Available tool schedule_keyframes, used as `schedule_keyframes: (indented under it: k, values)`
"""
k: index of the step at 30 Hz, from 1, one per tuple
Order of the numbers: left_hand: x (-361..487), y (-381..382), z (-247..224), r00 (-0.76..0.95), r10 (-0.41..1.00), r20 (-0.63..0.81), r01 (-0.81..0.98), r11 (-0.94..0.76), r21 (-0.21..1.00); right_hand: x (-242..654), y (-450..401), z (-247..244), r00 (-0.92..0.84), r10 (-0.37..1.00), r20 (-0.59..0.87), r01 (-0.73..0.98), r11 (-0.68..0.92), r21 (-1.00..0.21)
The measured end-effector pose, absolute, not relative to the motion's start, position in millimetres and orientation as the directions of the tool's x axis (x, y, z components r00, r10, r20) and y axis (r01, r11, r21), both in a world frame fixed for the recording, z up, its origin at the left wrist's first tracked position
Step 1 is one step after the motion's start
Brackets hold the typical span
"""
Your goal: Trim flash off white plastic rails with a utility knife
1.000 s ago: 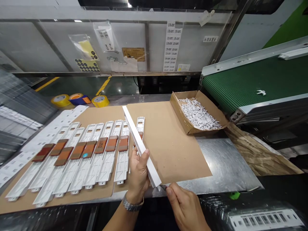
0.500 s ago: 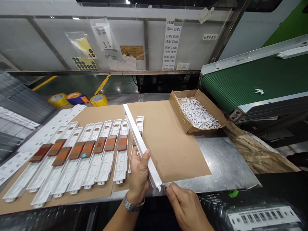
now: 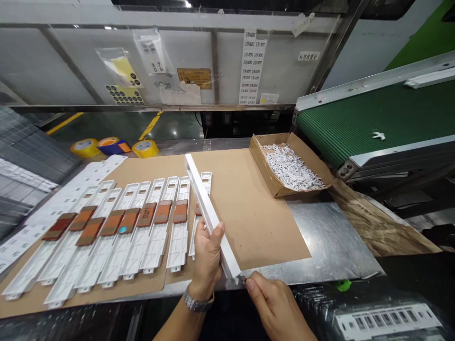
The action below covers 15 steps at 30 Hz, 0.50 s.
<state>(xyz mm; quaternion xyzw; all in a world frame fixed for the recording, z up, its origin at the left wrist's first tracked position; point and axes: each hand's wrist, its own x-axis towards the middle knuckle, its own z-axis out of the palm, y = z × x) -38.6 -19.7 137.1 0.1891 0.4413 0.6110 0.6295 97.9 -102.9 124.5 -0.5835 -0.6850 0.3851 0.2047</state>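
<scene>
My left hand [image 3: 208,255], with a metal watch on the wrist, is wrapped round a long white plastic bar [image 3: 209,208] that slants above the cardboard sheet. Close to the bar's near end, my right hand [image 3: 272,300] is closed on a small dark tool [image 3: 242,278], mostly hidden by the fingers. The tool's tip touches or nearly touches that end. Left of the bar, several white plastic strips [image 3: 177,241] lie side by side, with reddish-brown blocks [image 3: 180,211] across them.
A cardboard box [image 3: 265,166] of small white pieces stands at the back right, beside a green conveyor belt [image 3: 391,113]. Tape rolls [image 3: 145,148] sit at the back left. Label sheets [image 3: 81,182] lie at left. More white parts [image 3: 391,319] are at lower right.
The white bar's far end has shifted slightly right. Both hands keep their holds and have barely moved.
</scene>
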Motion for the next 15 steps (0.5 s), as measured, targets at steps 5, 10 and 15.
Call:
schedule_keyframes:
  k: [5, 10, 15]
  values:
    - [-38.5, -18.3, 133.7, -0.153, 0.936, -0.316, -0.608, 0.163, 0.777, 95.2, -106.4, 123.6, -0.303, 0.933, -0.195, 0.659, 0.057, -0.750]
    - [-44.5, -16.1, 128.3, -0.189, 0.934, -0.304, -0.622, 0.126, 0.773, 99.9, -109.2, 123.2, -0.365, 0.912, -0.186, 0.532, 0.040, -0.846]
    - [-59.8, -12.9, 125.7, -0.153, 0.918, -0.367, -0.690, 0.166, 0.705, 114.6, -112.1, 115.1, -0.253, 0.955, -0.153, 0.249, -0.089, -0.964]
